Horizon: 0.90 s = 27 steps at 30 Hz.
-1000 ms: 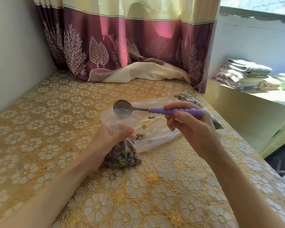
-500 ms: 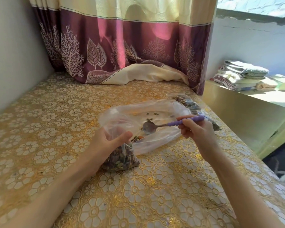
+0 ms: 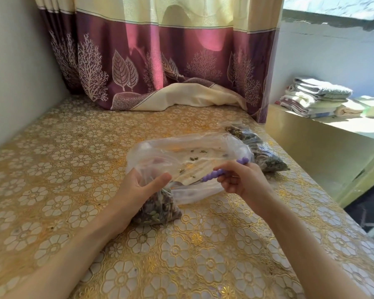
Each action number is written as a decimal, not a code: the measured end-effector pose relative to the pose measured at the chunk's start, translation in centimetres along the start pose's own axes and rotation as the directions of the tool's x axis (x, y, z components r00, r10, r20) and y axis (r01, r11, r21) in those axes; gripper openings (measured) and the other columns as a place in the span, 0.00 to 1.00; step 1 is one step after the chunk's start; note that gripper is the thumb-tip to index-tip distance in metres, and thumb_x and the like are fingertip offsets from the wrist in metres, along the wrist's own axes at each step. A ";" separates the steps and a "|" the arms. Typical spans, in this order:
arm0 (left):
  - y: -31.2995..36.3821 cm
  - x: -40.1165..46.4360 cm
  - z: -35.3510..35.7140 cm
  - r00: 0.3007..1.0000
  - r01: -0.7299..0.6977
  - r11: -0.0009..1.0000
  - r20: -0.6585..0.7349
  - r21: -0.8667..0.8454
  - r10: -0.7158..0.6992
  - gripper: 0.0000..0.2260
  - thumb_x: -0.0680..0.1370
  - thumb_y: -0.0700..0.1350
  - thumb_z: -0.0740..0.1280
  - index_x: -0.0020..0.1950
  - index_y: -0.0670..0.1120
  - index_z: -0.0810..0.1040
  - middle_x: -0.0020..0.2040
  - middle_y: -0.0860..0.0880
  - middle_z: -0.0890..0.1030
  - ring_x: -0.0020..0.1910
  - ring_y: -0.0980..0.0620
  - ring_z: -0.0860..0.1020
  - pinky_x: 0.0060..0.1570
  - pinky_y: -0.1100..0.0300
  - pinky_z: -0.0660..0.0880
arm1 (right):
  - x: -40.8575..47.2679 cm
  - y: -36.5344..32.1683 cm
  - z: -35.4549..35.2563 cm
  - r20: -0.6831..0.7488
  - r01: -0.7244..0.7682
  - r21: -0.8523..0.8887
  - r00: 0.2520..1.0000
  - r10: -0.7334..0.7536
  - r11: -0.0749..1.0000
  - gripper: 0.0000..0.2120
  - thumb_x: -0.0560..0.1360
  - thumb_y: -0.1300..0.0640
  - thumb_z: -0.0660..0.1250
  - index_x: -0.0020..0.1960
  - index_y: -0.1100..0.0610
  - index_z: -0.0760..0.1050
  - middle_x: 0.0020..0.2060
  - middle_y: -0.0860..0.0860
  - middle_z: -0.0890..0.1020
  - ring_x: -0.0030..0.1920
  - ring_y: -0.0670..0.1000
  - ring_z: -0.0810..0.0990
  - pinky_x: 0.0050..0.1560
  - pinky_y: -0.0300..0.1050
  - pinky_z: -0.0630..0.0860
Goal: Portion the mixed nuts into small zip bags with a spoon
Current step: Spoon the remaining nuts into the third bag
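While the left hand [image 3: 138,190] grips the neck of the small bag [image 3: 158,209] and keeps it standing on the tablecloth [image 3: 73,169], the right hand [image 3: 242,180] pinches the purple handle of the spoon [image 3: 216,174], whose bowl reaches down and leftward into plastic just beside the left thumb; whether the bowl sits in the small bag's mouth or in the big bag [image 3: 188,154] cannot be told, since the bowl is hidden behind film. Head view, only view: judged step is scooping or tipping nuts, mid-cycle. Small bag under the left hand holds a dense load of mixed nuts [image 3: 156,212], roughly filled at its lower part, mouth held open by the fingers. Big bag lies flat just beyond both hands, nearly empty: only a scatter of seeds on its inner film. Filled bags [image 3: 266,156], at least two, lie beyond the right hand, touching the big bag's far edge, packed with dark nuts; seal state not readable. Next move, as judged: chase the few loose nuts in the big bag with the spoon edge, then carry them level to the small bag's mouth, left hand holding it wide. Risk: slack film folds over the spoon and spills. After that, press the zip closed.
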<state>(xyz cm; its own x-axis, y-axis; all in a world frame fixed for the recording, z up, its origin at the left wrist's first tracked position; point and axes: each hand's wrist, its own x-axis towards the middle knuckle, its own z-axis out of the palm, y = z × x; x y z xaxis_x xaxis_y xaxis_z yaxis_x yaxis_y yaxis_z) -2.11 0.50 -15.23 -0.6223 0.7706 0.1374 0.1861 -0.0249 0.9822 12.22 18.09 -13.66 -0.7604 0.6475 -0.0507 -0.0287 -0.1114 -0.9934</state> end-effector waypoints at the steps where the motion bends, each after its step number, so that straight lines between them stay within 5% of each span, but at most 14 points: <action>1: 0.0 0.0 -0.1 1.000 0.006 1.000 -0.004 0.006 -0.006 0.48 0.49 0.75 0.70 0.56 0.42 0.75 0.51 0.31 0.77 0.52 0.34 0.76 0.56 0.36 0.70 | 0.0 0.0 -0.1 0.001 -0.021 0.014 1.000 0.021 1.000 0.08 0.74 0.66 0.63 0.38 0.66 0.77 0.36 0.62 0.84 0.30 0.46 0.74 0.29 0.36 0.68; 4: -0.2 0.0 -0.1 1.000 0.021 1.000 -0.008 0.019 -0.021 0.53 0.46 0.76 0.70 0.60 0.40 0.72 0.56 0.32 0.76 0.55 0.35 0.75 0.57 0.37 0.70 | 0.2 0.3 -0.5 -0.036 -0.076 0.050 0.996 0.078 0.996 0.09 0.74 0.65 0.62 0.39 0.66 0.79 0.32 0.57 0.83 0.28 0.46 0.75 0.29 0.35 0.72; 7: -0.3 0.1 -0.1 1.000 -0.014 0.998 -0.022 0.056 0.016 0.51 0.48 0.76 0.69 0.55 0.37 0.74 0.44 0.32 0.77 0.42 0.36 0.76 0.47 0.44 0.75 | 0.4 0.4 -0.6 -0.069 -0.121 0.092 0.989 0.128 0.988 0.10 0.74 0.65 0.62 0.39 0.67 0.79 0.30 0.56 0.82 0.26 0.46 0.75 0.27 0.35 0.72; 10: -0.6 0.0 0.0 0.998 -0.051 0.996 -0.042 0.067 0.054 0.31 0.54 0.72 0.69 0.35 0.45 0.78 0.26 0.44 0.73 0.28 0.52 0.72 0.31 0.62 0.69 | 0.5 0.2 -0.6 -0.103 -0.120 0.127 0.986 0.133 0.985 0.10 0.75 0.65 0.61 0.38 0.66 0.79 0.29 0.57 0.82 0.26 0.47 0.75 0.27 0.35 0.72; 12: -0.3 -0.1 0.1 0.996 -0.065 0.997 -0.058 0.053 0.068 0.19 0.59 0.68 0.69 0.29 0.53 0.79 0.23 0.56 0.73 0.24 0.62 0.71 0.27 0.72 0.68 | 0.5 -0.2 -0.5 -0.106 -0.088 0.165 0.989 0.107 0.982 0.12 0.75 0.65 0.60 0.37 0.66 0.79 0.29 0.56 0.82 0.25 0.46 0.75 0.27 0.34 0.72; 16: -1.1 0.4 -0.4 0.990 -0.058 0.994 -0.120 0.096 0.069 0.37 0.54 0.72 0.70 0.36 0.37 0.72 0.31 0.40 0.71 0.33 0.47 0.69 0.35 0.54 0.66 | 0.9 -1.7 -0.1 -0.118 0.007 0.208 0.993 0.018 0.978 0.12 0.75 0.65 0.60 0.37 0.66 0.78 0.30 0.56 0.83 0.25 0.45 0.74 0.27 0.33 0.71; 19: -0.7 0.6 -0.6 0.989 -0.108 0.993 -0.098 0.057 0.113 0.31 0.58 0.69 0.72 0.42 0.42 0.77 0.37 0.33 0.78 0.36 0.41 0.75 0.44 0.49 0.71 | 1.0 -2.8 0.2 -0.110 0.084 0.223 0.992 -0.061 0.971 0.13 0.75 0.65 0.59 0.36 0.64 0.79 0.30 0.54 0.83 0.25 0.45 0.74 0.27 0.33 0.71; 23: -1.0 0.9 -1.1 0.991 -0.081 0.994 -0.101 0.069 0.088 0.39 0.55 0.73 0.71 0.41 0.37 0.76 0.39 0.25 0.73 0.39 0.45 0.70 0.43 0.50 0.64 | 0.8 -4.0 0.7 -0.056 0.184 0.259 0.983 -0.176 0.948 0.20 0.75 0.64 0.59 0.30 0.58 0.83 0.32 0.54 0.84 0.27 0.44 0.74 0.29 0.32 0.71; 27: -0.7 0.7 -0.9 0.994 -0.090 0.995 -0.056 0.045 0.092 0.33 0.57 0.73 0.70 0.42 0.44 0.78 0.37 0.25 0.72 0.39 0.44 0.70 0.44 0.49 0.63 | 0.2 -4.6 1.4 0.067 0.272 0.246 0.953 -0.297 0.930 0.13 0.76 0.64 0.59 0.39 0.60 0.81 0.39 0.59 0.85 0.32 0.46 0.75 0.33 0.35 0.72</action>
<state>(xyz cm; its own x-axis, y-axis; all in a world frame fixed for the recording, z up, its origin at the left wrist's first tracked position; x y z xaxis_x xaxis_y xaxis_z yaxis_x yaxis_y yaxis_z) -3.41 0.49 -15.71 -0.6439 0.7282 0.2345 0.2754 -0.0654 0.9591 11.32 17.68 -8.99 -0.7595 0.5992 0.2532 -0.3935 -0.1132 -0.9123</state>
